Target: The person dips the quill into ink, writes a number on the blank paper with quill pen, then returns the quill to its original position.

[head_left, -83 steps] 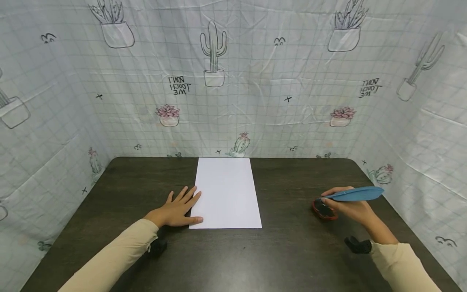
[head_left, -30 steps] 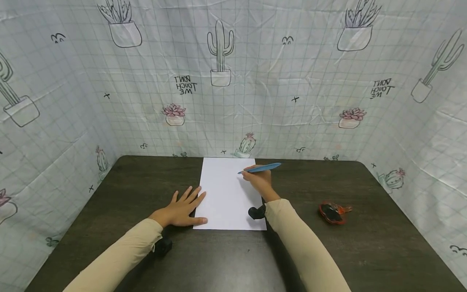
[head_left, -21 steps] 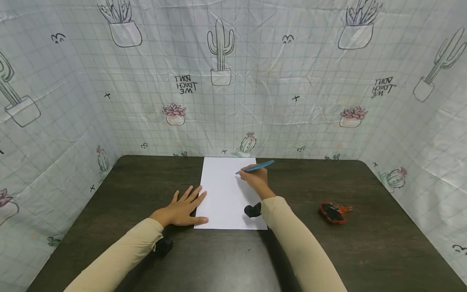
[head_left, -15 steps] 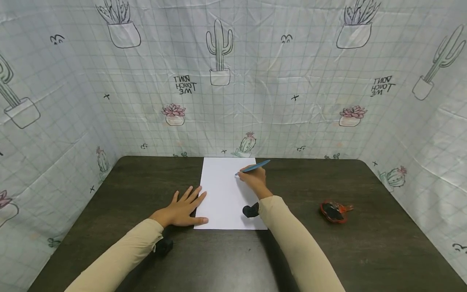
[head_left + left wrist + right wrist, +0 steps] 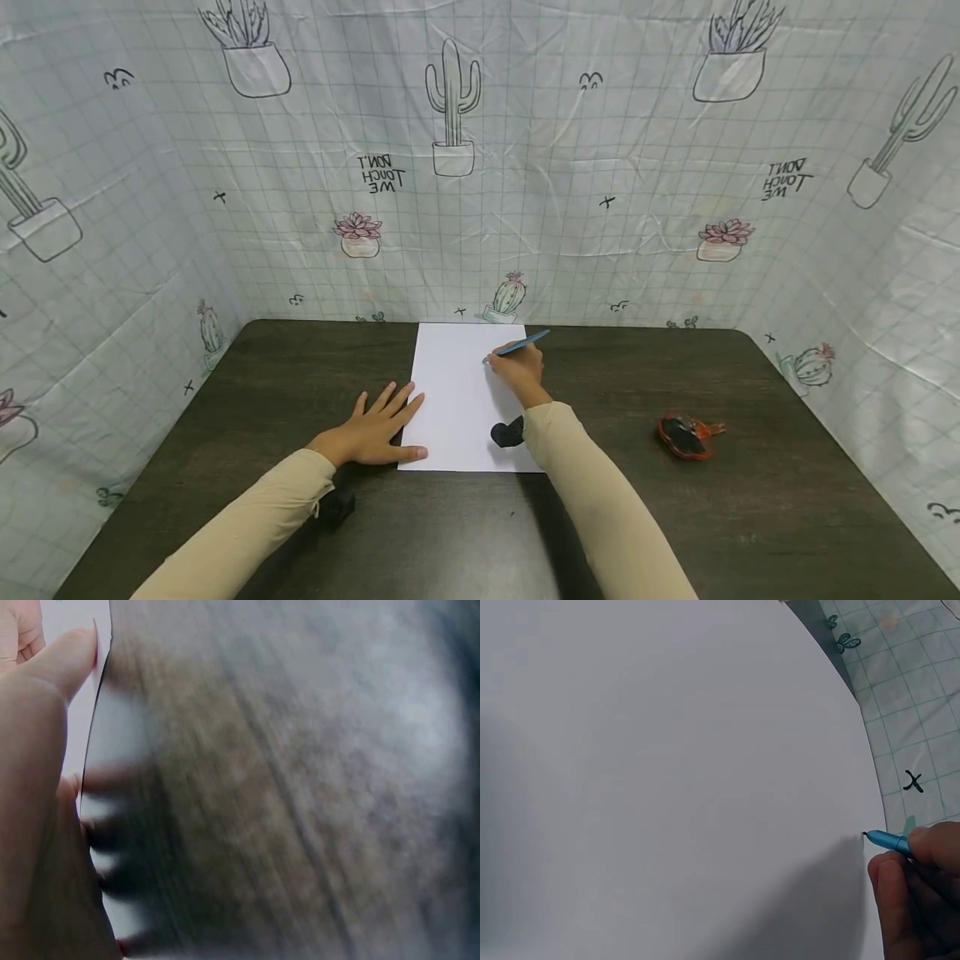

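Pinching a blue pen (image 5: 525,341), the R hand (image 5: 519,368) is over the upper R part of a white sheet (image 5: 453,404) in the head view, pen slanting up to the R. The L hand (image 5: 372,430) lies w/ fingers spread wide at the sheet's L edge, thumb & forefinger tips on it, other fingers on the dark table (image 5: 465,533); it grips nothing. A small red-&-black thing (image 5: 684,437) lies on the table, well apart to the R. Both sleeves (image 5: 247,521) are beige, w/ black wrist cams (image 5: 507,432) beside the cuffs. Cactus-print cloth (image 5: 555,183) hangs behind.

L wrist view: thumb tip on the sheet near its edge, fingers mostly hidden; table fills most of the view, blurry.

R wrist view: thumb & fingers hold the pen close to its tip; dark point is at the sheet, seemingly touching, near the edge by the cloth. Shadow falls across the sheet.
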`<action>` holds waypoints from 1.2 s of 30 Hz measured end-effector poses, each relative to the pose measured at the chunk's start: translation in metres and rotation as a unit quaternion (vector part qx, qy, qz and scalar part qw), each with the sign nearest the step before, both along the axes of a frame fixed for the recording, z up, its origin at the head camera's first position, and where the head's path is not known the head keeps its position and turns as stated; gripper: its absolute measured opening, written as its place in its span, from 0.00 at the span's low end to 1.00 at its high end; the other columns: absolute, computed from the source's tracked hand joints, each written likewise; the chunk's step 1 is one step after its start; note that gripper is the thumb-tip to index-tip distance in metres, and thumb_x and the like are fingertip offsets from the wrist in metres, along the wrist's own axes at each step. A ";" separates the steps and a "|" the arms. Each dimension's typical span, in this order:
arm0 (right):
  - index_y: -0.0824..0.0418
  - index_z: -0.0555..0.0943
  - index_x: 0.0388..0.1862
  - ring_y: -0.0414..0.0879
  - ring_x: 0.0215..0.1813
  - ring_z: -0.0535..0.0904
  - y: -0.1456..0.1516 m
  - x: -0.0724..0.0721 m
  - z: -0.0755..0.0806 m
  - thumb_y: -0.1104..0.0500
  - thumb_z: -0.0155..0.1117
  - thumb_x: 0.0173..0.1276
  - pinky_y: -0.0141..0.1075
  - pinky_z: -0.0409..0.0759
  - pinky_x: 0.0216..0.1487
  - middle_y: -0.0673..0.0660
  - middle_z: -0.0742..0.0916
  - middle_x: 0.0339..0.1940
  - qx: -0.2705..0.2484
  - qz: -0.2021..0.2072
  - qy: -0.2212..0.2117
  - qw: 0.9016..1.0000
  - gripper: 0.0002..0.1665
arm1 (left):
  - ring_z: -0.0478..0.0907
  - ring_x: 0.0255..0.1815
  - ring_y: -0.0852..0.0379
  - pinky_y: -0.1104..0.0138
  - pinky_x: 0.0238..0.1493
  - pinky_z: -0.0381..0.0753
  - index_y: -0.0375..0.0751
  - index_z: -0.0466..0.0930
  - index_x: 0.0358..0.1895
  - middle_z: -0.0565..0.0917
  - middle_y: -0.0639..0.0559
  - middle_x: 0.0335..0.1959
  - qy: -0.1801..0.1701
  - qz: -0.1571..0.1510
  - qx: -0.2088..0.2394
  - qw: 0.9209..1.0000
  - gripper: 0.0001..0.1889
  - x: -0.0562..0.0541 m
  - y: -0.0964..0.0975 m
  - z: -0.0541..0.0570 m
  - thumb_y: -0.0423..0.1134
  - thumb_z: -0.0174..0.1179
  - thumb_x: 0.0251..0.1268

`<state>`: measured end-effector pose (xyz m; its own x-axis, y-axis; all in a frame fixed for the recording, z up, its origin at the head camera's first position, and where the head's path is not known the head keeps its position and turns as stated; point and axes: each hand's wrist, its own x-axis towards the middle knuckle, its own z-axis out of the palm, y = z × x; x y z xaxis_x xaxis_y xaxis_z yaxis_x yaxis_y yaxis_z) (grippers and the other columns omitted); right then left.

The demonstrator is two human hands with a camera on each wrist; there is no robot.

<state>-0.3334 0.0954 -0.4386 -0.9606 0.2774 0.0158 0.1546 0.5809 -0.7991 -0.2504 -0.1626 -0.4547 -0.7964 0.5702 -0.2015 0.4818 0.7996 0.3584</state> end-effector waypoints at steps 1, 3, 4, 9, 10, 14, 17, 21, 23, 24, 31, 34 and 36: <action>0.57 0.87 0.28 0.45 0.27 0.83 0.000 0.000 -0.001 0.57 0.68 0.58 0.41 0.78 0.41 0.50 0.88 0.22 -0.001 -0.002 0.000 1.000 0.05 | 0.31 0.78 0.39 0.33 0.67 0.28 0.48 0.41 0.78 0.38 0.45 0.79 -0.001 0.000 0.000 1.000 0.47 0.000 0.000 0.000 0.68 0.50 0.64; 0.56 0.87 0.29 0.45 0.28 0.82 -0.001 0.001 -0.002 0.57 0.68 0.58 0.42 0.78 0.42 0.50 0.88 0.22 -0.010 -0.007 -0.003 1.000 0.05 | 0.31 0.78 0.39 0.33 0.67 0.28 0.48 0.41 0.78 0.37 0.45 0.79 -0.001 0.000 -0.001 1.000 0.48 0.000 0.000 0.001 0.68 0.50 0.64; 0.56 0.87 0.29 0.45 0.28 0.82 -0.001 0.000 -0.003 0.57 0.67 0.58 0.42 0.78 0.41 0.50 0.88 0.22 -0.015 -0.010 -0.005 1.000 0.05 | 0.31 0.78 0.39 0.33 0.67 0.28 0.48 0.41 0.78 0.37 0.45 0.79 -0.002 0.000 -0.002 1.000 0.48 0.000 -0.001 0.000 0.68 0.50 0.64; 0.56 0.88 0.29 0.46 0.29 0.82 -0.003 0.001 -0.004 0.57 0.68 0.58 0.39 0.78 0.36 0.50 0.88 0.22 -0.052 -0.026 -0.022 0.998 0.05 | 0.31 0.78 0.39 0.34 0.66 0.27 0.47 0.40 0.78 0.37 0.44 0.79 -0.003 0.000 -0.004 1.000 0.48 0.000 -0.002 -0.002 0.68 0.50 0.64; 0.56 0.88 0.29 0.46 0.30 0.82 -0.003 0.001 -0.004 0.56 0.68 0.58 0.39 0.78 0.36 0.50 0.88 0.23 -0.053 -0.028 -0.024 0.998 0.05 | 0.31 0.78 0.39 0.34 0.66 0.27 0.47 0.41 0.78 0.37 0.44 0.79 -0.003 0.000 -0.003 1.000 0.48 0.000 -0.001 -0.001 0.68 0.50 0.64; 0.55 0.88 0.29 0.49 0.35 0.82 -0.002 -0.001 -0.003 0.56 0.67 0.60 0.41 0.79 0.40 0.50 0.88 0.24 -0.026 -0.027 -0.030 0.999 0.06 | 0.31 0.78 0.39 0.33 0.66 0.28 0.47 0.41 0.78 0.38 0.45 0.79 0.001 -0.001 0.000 1.000 0.47 0.000 0.001 0.002 0.67 0.50 0.65; 0.56 0.88 0.29 0.50 0.37 0.83 -0.002 -0.001 -0.003 0.56 0.66 0.59 0.43 0.80 0.44 0.51 0.88 0.25 -0.012 -0.029 -0.037 0.999 0.06 | 0.32 0.78 0.39 0.33 0.67 0.29 0.47 0.42 0.78 0.38 0.45 0.79 0.000 -0.002 -0.002 1.000 0.47 0.001 0.002 0.004 0.67 0.49 0.65; 0.56 0.88 0.29 0.49 0.36 0.84 -0.003 -0.001 -0.004 0.56 0.68 0.58 0.43 0.80 0.45 0.51 0.88 0.25 -0.022 -0.033 -0.037 0.999 0.05 | 0.32 0.78 0.39 0.33 0.66 0.29 0.47 0.42 0.78 0.38 0.44 0.79 -0.004 -0.002 -0.001 1.000 0.47 0.002 0.002 0.004 0.66 0.50 0.65; 0.56 0.88 0.28 0.49 0.35 0.83 -0.003 0.000 -0.004 0.57 0.68 0.58 0.42 0.79 0.44 0.50 0.88 0.24 -0.019 -0.032 -0.035 0.999 0.05 | 0.32 0.78 0.39 0.33 0.67 0.28 0.47 0.42 0.78 0.38 0.45 0.79 -0.004 -0.001 0.000 1.000 0.46 0.003 0.002 0.004 0.66 0.50 0.65; 0.56 0.87 0.28 0.48 0.35 0.83 -0.004 0.000 -0.003 0.57 0.68 0.58 0.42 0.79 0.44 0.50 0.88 0.24 -0.020 -0.031 -0.034 0.999 0.05 | 0.32 0.78 0.39 0.33 0.67 0.28 0.47 0.42 0.78 0.38 0.45 0.79 -0.004 0.000 0.002 1.000 0.46 0.003 0.002 0.004 0.66 0.50 0.65; 0.55 0.88 0.27 0.45 0.30 0.82 -0.004 0.002 -0.001 0.57 0.68 0.58 0.40 0.79 0.39 0.49 0.88 0.23 -0.019 -0.023 -0.034 0.999 0.04 | 0.32 0.78 0.39 0.33 0.66 0.28 0.47 0.42 0.78 0.38 0.45 0.79 -0.002 -0.001 0.002 1.000 0.47 0.002 0.003 0.003 0.67 0.50 0.65; 0.54 0.88 0.27 0.44 0.29 0.82 -0.004 0.003 -0.002 0.56 0.68 0.57 0.40 0.79 0.40 0.49 0.87 0.22 -0.023 -0.015 -0.035 0.999 0.04 | 0.32 0.78 0.39 0.33 0.66 0.29 0.47 0.42 0.78 0.38 0.45 0.79 0.000 -0.001 -0.002 1.000 0.47 0.001 0.002 0.002 0.68 0.49 0.65; 0.54 0.88 0.27 0.43 0.29 0.81 -0.004 0.004 -0.003 0.55 0.69 0.57 0.40 0.78 0.40 0.48 0.87 0.22 -0.032 -0.015 -0.038 0.999 0.05 | 0.32 0.78 0.39 0.33 0.66 0.28 0.48 0.42 0.78 0.38 0.45 0.79 -0.001 -0.001 -0.004 1.000 0.47 0.001 0.002 0.001 0.68 0.49 0.65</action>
<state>-0.3293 0.0916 -0.4421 -0.9497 0.3039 -0.0753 0.2325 0.5234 -0.8197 -0.2493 -0.1605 -0.4538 -0.7950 0.5702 -0.2069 0.4830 0.8014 0.3528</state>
